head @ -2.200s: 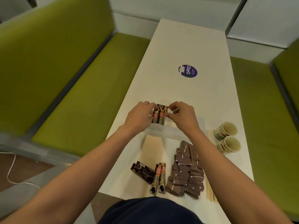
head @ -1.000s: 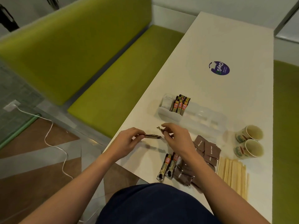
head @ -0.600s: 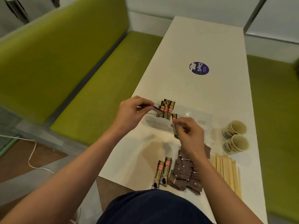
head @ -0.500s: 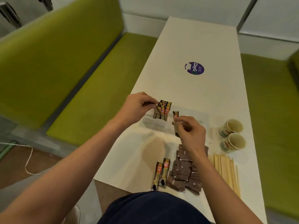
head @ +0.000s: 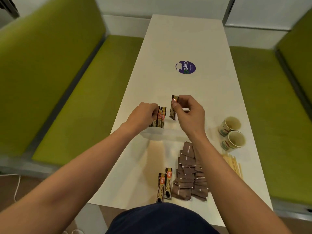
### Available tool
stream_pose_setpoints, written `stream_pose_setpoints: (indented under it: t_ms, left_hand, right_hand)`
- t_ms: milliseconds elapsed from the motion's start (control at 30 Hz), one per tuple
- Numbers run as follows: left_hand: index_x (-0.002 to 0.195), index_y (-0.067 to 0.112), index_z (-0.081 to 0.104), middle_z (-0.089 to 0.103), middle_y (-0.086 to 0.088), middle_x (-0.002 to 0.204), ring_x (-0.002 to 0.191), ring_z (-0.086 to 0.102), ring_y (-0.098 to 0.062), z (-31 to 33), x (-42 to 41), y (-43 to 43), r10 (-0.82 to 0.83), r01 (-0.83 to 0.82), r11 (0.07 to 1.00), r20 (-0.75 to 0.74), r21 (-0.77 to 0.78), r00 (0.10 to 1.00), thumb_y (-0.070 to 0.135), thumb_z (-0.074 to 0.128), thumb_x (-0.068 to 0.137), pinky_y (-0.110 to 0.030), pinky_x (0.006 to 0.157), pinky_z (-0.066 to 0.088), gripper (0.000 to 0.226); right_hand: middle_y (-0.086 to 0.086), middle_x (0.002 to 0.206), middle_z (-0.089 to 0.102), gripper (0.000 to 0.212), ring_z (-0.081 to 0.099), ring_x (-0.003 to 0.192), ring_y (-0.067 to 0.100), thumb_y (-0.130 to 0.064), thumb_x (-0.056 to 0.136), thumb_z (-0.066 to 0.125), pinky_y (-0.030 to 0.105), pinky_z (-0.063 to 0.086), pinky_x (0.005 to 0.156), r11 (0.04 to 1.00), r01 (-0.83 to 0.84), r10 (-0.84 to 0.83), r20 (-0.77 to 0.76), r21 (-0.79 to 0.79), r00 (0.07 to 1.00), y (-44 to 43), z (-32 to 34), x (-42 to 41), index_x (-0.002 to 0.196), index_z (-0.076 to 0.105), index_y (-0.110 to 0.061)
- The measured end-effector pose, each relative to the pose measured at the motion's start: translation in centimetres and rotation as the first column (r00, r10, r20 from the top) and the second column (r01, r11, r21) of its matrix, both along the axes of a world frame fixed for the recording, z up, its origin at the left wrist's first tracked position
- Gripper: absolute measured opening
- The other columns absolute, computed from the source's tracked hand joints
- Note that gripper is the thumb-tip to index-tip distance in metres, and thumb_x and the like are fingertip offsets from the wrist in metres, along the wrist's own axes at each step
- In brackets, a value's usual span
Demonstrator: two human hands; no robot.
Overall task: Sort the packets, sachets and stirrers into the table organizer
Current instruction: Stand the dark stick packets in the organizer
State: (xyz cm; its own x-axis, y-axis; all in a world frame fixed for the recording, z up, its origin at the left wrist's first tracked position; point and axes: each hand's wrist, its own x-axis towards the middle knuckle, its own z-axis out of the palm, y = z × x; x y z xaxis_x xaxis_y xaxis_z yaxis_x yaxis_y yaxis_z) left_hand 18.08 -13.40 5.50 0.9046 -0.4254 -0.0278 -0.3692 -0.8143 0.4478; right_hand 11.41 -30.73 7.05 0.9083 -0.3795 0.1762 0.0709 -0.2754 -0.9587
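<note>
On the table [head: 185,39], the clear organizer [head: 157,135] now holds a fuller bunch [head: 161,116] of coffee sticks. The left hand [head: 143,115] has seated its own and curls round the bunch. The right hand [head: 190,112] has raised its pinched stick [head: 173,107] upright, just right of the bunch, ready to go in. Two loose sticks [head: 164,184], the sachets [head: 189,174] and the stirrers [head: 233,164] wait unsorted.
</note>
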Motion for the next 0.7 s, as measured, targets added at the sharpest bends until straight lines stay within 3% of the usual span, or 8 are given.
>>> stream_pose_setpoints:
  t_ms: [233, 367, 467, 700]
  left_hand:
    - [0.103, 0.011, 0.073, 0.061, -0.006, 0.094, 0.083, 0.056, -0.023, -0.8, 0.3, 0.7, 0.031, -0.03, 0.999, 0.046, -0.025, 0.998, 0.012, 0.062, 0.092, -0.036, 0.074, 0.049, 0.016]
    - [0.104, 0.012, 0.075, 0.066, -0.009, 0.096, 0.088, 0.061, -0.027, -0.8, 0.4, 0.5, 0.027, -0.026, 0.999, 0.055, -0.025, 0.998, 0.013, 0.058, 0.095, -0.037, 0.074, 0.05, 0.02]
    - [0.108, 0.012, 0.071, 0.071, -0.007, 0.097, 0.09, 0.064, -0.026, -0.9, 0.5, 0.4, 0.054, -0.051, 0.997, 0.052, -0.056, 0.997, 0.014, 0.059, 0.095, -0.041, 0.078, 0.053, 0.018]
    - [0.096, 0.014, 0.073, 0.072, -0.004, 0.089, 0.084, 0.064, -0.024, -1.1, 0.4, 0.5, 0.061, -0.059, 0.995, 0.027, -0.077, 0.998, 0.01, 0.06, 0.091, -0.04, 0.076, 0.054, 0.015]
  right_hand:
    - [-0.012, 0.092, 0.075, 0.009, 0.069, 0.089, 0.0, -0.029, 0.092, 0.075, 0.015, 0.049, 0.076, 0.987, -0.121, 0.1, -0.183, -0.108, 0.978, -0.2, -2.9, 1.9, 0.099, 0.074, -0.022]
    - [-0.008, 0.09, 0.072, 0.016, 0.06, 0.074, 0.003, -0.03, 0.094, 0.073, 0.018, 0.04, 0.067, 0.96, -0.147, 0.072, -0.299, -0.239, 0.952, -0.1, -4.1, 2.7, 0.102, 0.077, -0.017]
    - [-0.01, 0.082, 0.067, 0.015, 0.057, 0.073, 0.007, -0.028, 0.093, 0.073, 0.023, 0.038, 0.068, 0.945, -0.147, 0.056, -0.298, -0.291, 0.953, 0.0, -4.3, 3.1, 0.099, 0.078, -0.015]
    - [-0.013, 0.081, 0.072, 0.012, 0.06, 0.072, -0.008, -0.033, 0.092, 0.074, 0.013, 0.041, 0.066, 0.964, -0.096, 0.046, -0.198, -0.249, 0.979, -0.1, -4.3, 2.9, 0.093, 0.078, -0.021]
